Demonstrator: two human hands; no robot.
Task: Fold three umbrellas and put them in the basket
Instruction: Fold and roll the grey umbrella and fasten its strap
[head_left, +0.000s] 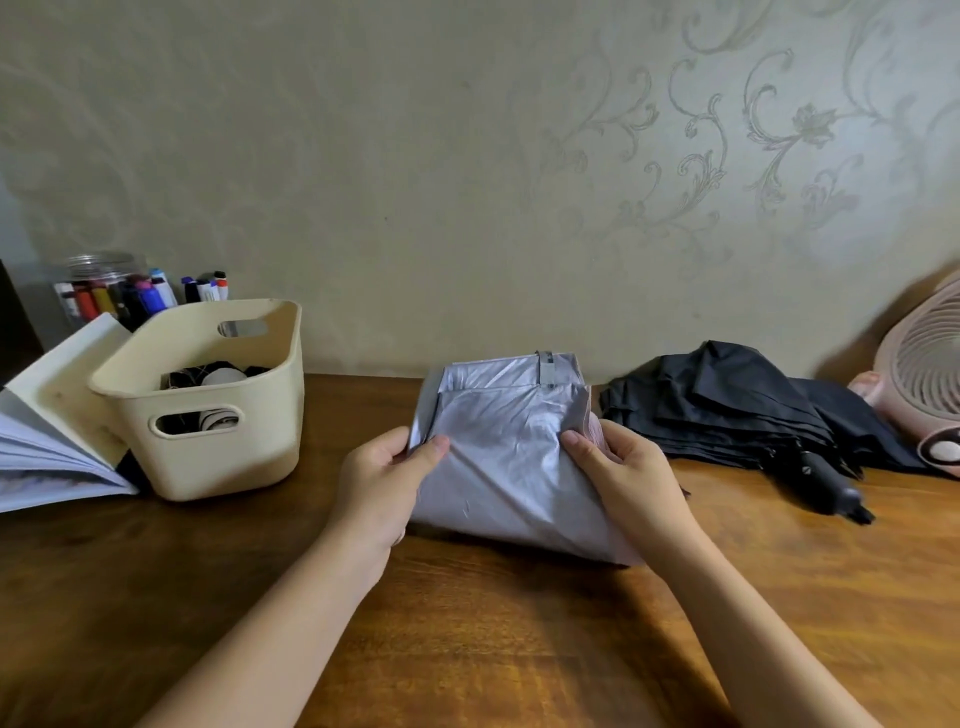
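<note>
One dark umbrella (208, 375) looks to be in the basket (234, 462) already, while the left hand (384, 478) and the right hand (623, 478) each pinch a side of the silver umbrella (509, 447) on the table (519, 649), and the black umbrella (727, 410) beside it lies loose.

— What's lying on the wooden table (493, 649)?
— A cream basket (228, 457) and open book (47, 441) are sitting left, silver umbrella (509, 467) is lying centre, black umbrella (727, 410) and pink fan (919, 374) are resting right.
</note>
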